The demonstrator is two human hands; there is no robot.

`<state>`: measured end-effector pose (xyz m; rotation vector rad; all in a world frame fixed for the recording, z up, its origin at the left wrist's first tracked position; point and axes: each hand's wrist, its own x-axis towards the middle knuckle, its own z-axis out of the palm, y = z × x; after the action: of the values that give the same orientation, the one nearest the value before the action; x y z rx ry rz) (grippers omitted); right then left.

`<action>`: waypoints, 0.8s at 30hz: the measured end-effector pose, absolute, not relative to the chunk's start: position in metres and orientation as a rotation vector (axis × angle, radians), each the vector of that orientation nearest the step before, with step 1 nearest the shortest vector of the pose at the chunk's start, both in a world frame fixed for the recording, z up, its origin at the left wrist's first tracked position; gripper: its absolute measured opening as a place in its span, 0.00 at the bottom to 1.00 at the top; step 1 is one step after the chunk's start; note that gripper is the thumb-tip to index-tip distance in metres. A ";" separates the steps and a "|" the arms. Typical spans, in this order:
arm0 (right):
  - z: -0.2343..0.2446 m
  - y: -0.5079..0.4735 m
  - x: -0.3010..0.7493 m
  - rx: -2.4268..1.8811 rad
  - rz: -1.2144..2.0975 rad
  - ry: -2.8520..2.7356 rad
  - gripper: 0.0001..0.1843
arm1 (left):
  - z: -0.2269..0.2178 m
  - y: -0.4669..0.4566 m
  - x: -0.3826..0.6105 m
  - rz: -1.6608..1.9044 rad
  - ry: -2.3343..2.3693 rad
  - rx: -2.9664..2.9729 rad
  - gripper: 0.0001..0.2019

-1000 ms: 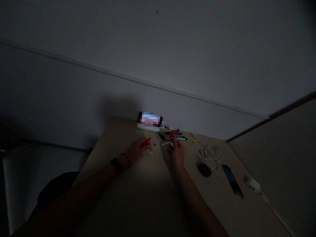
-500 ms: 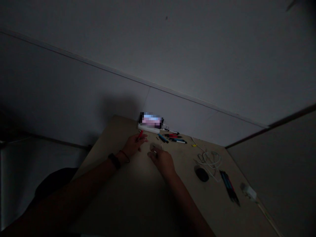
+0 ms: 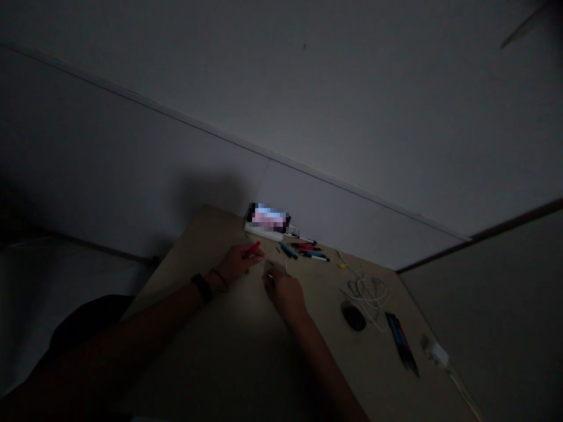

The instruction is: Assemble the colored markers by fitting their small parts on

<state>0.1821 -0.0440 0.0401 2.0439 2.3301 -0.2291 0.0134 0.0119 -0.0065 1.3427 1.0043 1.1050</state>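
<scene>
Over the table (image 3: 229, 334), my left hand (image 3: 234, 262) is closed round a red pen part (image 3: 252, 250), which tilts up to the right. My right hand (image 3: 285, 291) is beside it, thumb and fingers pinched together. A small piece seems to show at those fingertips, too dark to name. A thin white stick (image 3: 285, 266) stands out just behind the right hand. Beyond both hands lie blue pen parts (image 3: 288, 250) and a tiny dark piece (image 3: 278, 250).
A lit phone (image 3: 269, 218) leans on a white stand (image 3: 265, 234) by the wall. Several pens (image 3: 310, 254) lie right of it. Farther right are a coiled white cable (image 3: 373, 291), a black mouse (image 3: 353, 316), a bundle of pens (image 3: 402, 344) and a white plug (image 3: 437, 354).
The red pen part has tilted further to the right in my left hand. My right hand's fingers have drawn closer together. The whole view has shifted slightly.
</scene>
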 end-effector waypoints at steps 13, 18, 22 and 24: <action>0.031 -0.041 0.187 2.579 -0.968 2.809 0.17 | -0.002 0.003 0.016 1.049 0.956 1.767 0.09; 0.027 -0.038 0.182 2.691 -1.469 2.766 0.19 | -0.001 -0.001 0.016 1.130 0.961 1.873 0.11; 0.029 -0.036 0.183 2.666 -1.776 2.603 0.21 | 0.001 -0.002 0.017 1.162 0.924 1.918 0.14; 0.030 -0.036 0.184 2.677 -1.942 2.436 0.22 | 0.001 -0.002 0.017 1.170 0.905 1.930 0.14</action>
<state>0.1839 -0.0362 0.0300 2.6772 2.4356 -1.9423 0.0171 -0.0017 0.0010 1.9297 0.9049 1.1698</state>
